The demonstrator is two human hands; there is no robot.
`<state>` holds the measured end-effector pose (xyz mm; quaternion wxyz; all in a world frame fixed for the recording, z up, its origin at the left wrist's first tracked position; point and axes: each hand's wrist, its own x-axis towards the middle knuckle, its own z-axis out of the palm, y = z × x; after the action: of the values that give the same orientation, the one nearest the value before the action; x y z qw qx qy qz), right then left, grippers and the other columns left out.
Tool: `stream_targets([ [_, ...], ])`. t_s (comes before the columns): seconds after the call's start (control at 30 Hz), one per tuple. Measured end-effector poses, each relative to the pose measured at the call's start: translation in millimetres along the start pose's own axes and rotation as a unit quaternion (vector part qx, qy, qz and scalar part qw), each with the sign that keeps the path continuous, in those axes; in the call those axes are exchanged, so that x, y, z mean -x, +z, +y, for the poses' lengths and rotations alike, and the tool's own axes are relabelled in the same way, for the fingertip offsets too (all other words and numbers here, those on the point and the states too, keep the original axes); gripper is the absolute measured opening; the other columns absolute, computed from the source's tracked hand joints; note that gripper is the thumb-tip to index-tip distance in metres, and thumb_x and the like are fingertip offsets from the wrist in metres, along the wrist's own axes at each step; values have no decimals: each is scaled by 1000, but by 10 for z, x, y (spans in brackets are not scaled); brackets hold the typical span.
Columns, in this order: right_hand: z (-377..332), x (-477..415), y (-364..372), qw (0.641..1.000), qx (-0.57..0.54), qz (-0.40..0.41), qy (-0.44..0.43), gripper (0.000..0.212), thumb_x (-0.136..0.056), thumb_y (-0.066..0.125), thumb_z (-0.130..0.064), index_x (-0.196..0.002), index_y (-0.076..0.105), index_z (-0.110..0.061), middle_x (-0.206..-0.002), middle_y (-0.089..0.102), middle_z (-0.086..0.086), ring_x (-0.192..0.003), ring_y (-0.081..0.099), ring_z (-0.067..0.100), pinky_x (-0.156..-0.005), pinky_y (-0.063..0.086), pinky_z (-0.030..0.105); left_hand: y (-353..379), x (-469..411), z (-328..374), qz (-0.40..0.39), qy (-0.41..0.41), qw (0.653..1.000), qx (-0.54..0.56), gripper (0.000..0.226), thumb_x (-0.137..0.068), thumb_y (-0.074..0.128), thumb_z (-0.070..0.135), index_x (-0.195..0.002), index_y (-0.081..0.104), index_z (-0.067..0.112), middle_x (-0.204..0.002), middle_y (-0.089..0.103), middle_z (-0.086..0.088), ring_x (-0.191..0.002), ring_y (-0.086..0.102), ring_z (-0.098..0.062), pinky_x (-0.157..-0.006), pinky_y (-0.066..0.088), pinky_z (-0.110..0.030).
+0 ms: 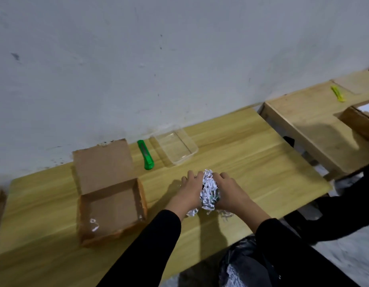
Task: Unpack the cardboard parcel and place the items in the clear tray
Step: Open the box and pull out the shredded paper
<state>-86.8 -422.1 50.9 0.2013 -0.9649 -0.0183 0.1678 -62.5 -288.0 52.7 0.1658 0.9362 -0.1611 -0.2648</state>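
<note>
Shredded white paper point(209, 190) is bunched into a wad between both hands, just above the wooden counter point(252, 162) near the middle of its front half. The left hand point(191, 188) presses on the wad's left side and the right hand point(229, 189) on its right, fingers point(189, 175) of each curled over the top and clenched on the paper. Whether anything lies inside the wad cannot be told. A few loose strips point(226, 214) lie on the counter under the wrists. Both arms wear black sleeves point(158, 241).

Left of the hands, toward the counter's left end, stands the cardboard parcel point(111, 212), open, its lid flap point(102, 162) tipped back toward the wall. Its inside looks nearly bare, with a small glossy scrap point(94, 224) in the near left corner.

At the back edge, close to the wall, the clear tray point(176, 148) sits with nothing visible in it, well apart from the hands. Between the tray and the parcel's flap lies a green box cutter point(145, 155), near the back edge.

Below the front edge, by the right sleeve, a black bag point(241, 264) holds some white shreds. Past the counter's right end stands a second wooden table point(316, 121) with a yellow cutter point(338, 93) and another cardboard box point(358, 123) on it.
</note>
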Motion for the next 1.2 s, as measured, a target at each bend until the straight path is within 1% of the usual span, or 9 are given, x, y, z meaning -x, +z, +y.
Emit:
stream_targets([
  [0.17,149,-77,224,999,-25,-17,16,81,-63,72,-13,-134,33,-14,-120,42,13,-106,46,39,-91,40,40,200,-67,-86,-5,-11,1000,7,91,-73,75,12,-143,18,20,-133,26,-11,-121,34,-35,-91,39,-37],
  [0.3,163,-130,318,998,-48,-30,10,87,-59,77,-28,-134,32,-20,-122,42,12,-111,44,39,-94,41,47,220,-61,-131,-24,-24,999,17,102,-69,80,18,-147,14,19,-135,27,-11,-124,31,-33,-103,36,-44],
  [0.37,174,-114,282,998,-53,-37,11,92,-59,80,-23,-136,30,-20,-126,40,13,-112,42,39,-95,42,48,202,-46,-127,-24,-26,999,16,103,-69,80,19,-147,14,20,-137,27,-10,-125,32,-34,-104,36,-45],
  [0.47,215,-76,174,998,-53,-46,4,94,-60,80,-15,-139,30,-18,-129,38,14,-115,42,38,-98,41,44,163,-27,-105,-25,-23,999,16,104,-68,81,21,-147,14,22,-139,26,-8,-127,32,-32,-105,36,-44],
  [0.57,261,-30,54,997,-70,-38,-12,86,-62,78,-12,-136,34,-16,-128,39,15,-114,45,36,-96,44,42,95,10,-46,-23,-19,999,27,99,-71,80,20,-147,16,22,-140,27,-7,-128,32,-29,-103,39,-44],
  [0.73,271,30,-157,997,-59,-22,-36,68,-70,74,-11,-131,43,-9,-126,43,14,-114,48,32,-94,43,36,-17,93,72,-12,-15,999,28,90,-75,76,24,-146,21,17,-138,30,-7,-128,32,-27,-102,40,-41],
  [0.83,277,65,-220,997,-61,-3,-44,52,-75,68,-8,-124,49,-7,-122,47,14,-110,51,31,-89,42,32,-57,139,120,2,-13,1000,24,74,-78,72,28,-139,33,13,-131,36,-8,-125,36,-27,-100,41,-43],
  [0.93,274,107,-251,996,-64,10,-53,43,-78,64,-7,-119,53,-6,-119,50,14,-104,54,30,-84,42,30,-76,185,151,25,-9,999,21,60,-83,66,30,-133,39,12,-129,39,-9,-121,39,-27,-98,42,-42],
  [1.2,276,194,-98,995,-69,34,-60,30,-80,56,-4,-110,61,-2,-110,55,18,-99,57,35,-85,44,36,147,225,130,51,-10,998,18,61,-86,60,39,-137,38,15,-137,40,-7,-127,38,-26,-100,40,-42],
])
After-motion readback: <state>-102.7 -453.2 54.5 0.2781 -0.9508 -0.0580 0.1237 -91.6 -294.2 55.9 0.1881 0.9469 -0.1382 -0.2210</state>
